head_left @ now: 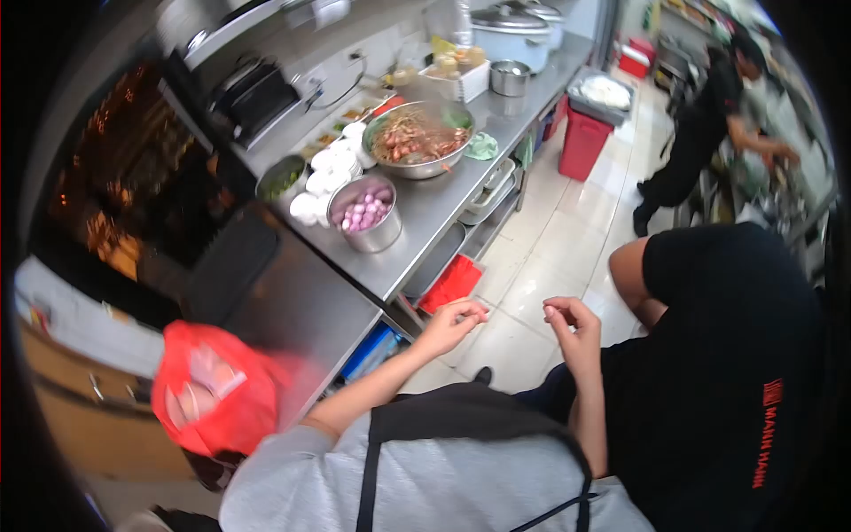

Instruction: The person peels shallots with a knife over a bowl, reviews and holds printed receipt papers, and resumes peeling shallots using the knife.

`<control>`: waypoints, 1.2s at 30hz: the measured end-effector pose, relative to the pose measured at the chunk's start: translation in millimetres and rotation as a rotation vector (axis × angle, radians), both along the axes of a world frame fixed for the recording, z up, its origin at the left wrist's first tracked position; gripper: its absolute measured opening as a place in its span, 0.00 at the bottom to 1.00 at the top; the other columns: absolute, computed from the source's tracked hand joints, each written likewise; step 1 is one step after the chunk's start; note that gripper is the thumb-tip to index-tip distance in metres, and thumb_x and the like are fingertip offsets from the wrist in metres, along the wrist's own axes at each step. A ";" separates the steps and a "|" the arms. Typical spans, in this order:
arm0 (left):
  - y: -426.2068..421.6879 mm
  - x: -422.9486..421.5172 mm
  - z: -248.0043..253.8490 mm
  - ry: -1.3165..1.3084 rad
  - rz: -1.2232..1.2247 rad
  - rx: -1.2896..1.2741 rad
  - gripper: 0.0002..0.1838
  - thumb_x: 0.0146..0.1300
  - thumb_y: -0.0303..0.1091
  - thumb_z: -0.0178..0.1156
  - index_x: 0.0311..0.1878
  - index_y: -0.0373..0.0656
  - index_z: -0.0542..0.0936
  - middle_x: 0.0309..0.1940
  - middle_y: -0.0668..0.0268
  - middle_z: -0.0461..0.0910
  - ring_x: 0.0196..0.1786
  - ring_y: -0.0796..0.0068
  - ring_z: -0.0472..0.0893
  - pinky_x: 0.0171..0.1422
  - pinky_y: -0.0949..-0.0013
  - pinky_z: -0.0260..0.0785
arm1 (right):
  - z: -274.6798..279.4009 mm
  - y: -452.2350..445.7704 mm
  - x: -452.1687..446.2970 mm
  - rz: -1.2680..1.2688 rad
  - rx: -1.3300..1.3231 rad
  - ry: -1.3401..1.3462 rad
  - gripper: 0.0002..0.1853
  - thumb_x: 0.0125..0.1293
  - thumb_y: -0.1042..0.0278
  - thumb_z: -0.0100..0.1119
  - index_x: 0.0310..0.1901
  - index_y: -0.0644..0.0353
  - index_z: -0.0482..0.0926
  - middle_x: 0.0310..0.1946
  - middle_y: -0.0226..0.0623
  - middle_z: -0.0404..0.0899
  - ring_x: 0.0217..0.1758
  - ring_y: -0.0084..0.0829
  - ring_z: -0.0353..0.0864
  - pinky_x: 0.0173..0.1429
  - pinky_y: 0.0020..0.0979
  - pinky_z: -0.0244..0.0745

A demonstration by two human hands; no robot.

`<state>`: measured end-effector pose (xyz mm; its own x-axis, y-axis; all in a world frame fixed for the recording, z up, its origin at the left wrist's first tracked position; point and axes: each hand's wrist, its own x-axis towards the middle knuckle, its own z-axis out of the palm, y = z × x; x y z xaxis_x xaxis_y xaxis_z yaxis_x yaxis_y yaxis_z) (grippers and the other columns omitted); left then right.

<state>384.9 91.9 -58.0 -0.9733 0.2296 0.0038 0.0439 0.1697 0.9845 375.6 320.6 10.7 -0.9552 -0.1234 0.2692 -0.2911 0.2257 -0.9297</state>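
Observation:
My left hand [454,324] hangs in the air before my apron, just off the steel counter's front edge, its fingers loosely bent and nothing seen in them. To its right, my right hand [576,330] is raised over the tiled floor, fingers half curled and apart, also without anything visible in it. The two hands do not touch. On the counter [390,275] beyond my left hand are a steel pot of peeled purple onions [363,213], stacked white bowls [328,177] and a large steel bowl of reddish-brown food [417,137].
A red plastic bag [213,390] sits at the left. Close at my right is a person in black [718,355]; another person in black [705,124] works farther back. A red bin [585,142] stands past the counter, and a red tray [452,282] lies below it.

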 end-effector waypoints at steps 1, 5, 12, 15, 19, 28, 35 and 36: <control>4.1 -14.7 -0.2 -0.024 -0.048 -0.054 0.07 0.58 0.28 0.50 0.35 0.37 0.77 0.43 0.66 0.75 0.44 0.79 0.73 0.46 0.75 0.66 | -7.2 1.8 -7.0 -0.050 -0.011 -0.030 0.05 0.57 0.74 0.56 0.33 0.67 0.77 0.26 0.32 0.77 0.29 0.19 0.75 0.35 0.19 0.69; 10.3 -57.5 -7.9 -0.167 -0.170 -0.111 0.09 0.60 0.31 0.51 0.39 0.37 0.77 0.43 0.68 0.75 0.41 0.80 0.74 0.43 0.75 0.69 | -11.1 11.2 -27.1 -0.193 -0.066 -0.061 0.06 0.56 0.74 0.56 0.33 0.67 0.77 0.28 0.38 0.78 0.27 0.24 0.75 0.34 0.23 0.70; 5.7 -156.6 -28.6 -0.173 -0.278 -0.254 0.08 0.57 0.29 0.54 0.37 0.38 0.78 0.33 0.66 0.79 0.35 0.79 0.76 0.43 0.74 0.67 | -22.6 32.8 -68.2 -0.464 -0.088 -0.107 0.06 0.56 0.74 0.55 0.33 0.66 0.77 0.28 0.37 0.78 0.28 0.25 0.76 0.35 0.24 0.70; 5.4 -208.7 -15.1 -0.028 -0.286 -0.286 0.09 0.58 0.29 0.53 0.39 0.37 0.78 0.34 0.68 0.78 0.35 0.83 0.74 0.38 0.77 0.67 | -22.6 24.7 -108.1 -0.502 -0.047 -0.140 0.06 0.57 0.74 0.55 0.33 0.66 0.77 0.28 0.37 0.78 0.28 0.24 0.76 0.35 0.24 0.70; -20.0 -260.2 6.3 0.028 -0.180 -0.229 0.08 0.58 0.30 0.54 0.38 0.37 0.78 0.34 0.68 0.77 0.35 0.83 0.74 0.39 0.77 0.66 | 0.4 -10.0 -181.6 -0.369 0.064 -0.047 0.05 0.55 0.75 0.56 0.34 0.66 0.77 0.27 0.37 0.78 0.28 0.25 0.76 0.35 0.23 0.69; -121.7 -294.4 10.0 0.018 0.204 0.016 0.06 0.55 0.27 0.57 0.37 0.38 0.79 0.35 0.68 0.78 0.38 0.80 0.76 0.39 0.78 0.67 | 20.2 -118.5 -378.8 0.172 0.307 0.048 0.07 0.56 0.72 0.56 0.36 0.65 0.77 0.29 0.43 0.77 0.30 0.34 0.78 0.37 0.28 0.71; -168.9 -322.7 17.2 -0.035 0.610 0.064 0.06 0.56 0.25 0.57 0.37 0.38 0.79 0.34 0.70 0.77 0.35 0.87 0.73 0.35 0.83 0.64 | -92.1 -255.6 -560.9 0.548 0.672 0.392 0.06 0.51 0.76 0.55 0.32 0.63 0.77 0.31 0.46 0.77 0.33 0.44 0.77 0.39 0.35 0.71; -172.0 -329.1 19.2 -0.022 0.672 0.094 0.06 0.57 0.26 0.57 0.37 0.38 0.78 0.33 0.71 0.77 0.34 0.87 0.73 0.35 0.83 0.64 | -106.9 -270.0 -576.3 0.666 0.832 0.380 0.06 0.49 0.76 0.54 0.32 0.62 0.77 0.31 0.46 0.77 0.35 0.45 0.76 0.40 0.38 0.71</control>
<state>55.8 -80.2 -38.8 -0.9046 -0.4254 -0.0277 -0.0616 0.0662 0.9959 -200.7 50.6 -96.2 -0.5061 -0.8533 0.1252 -0.8164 0.4273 -0.3884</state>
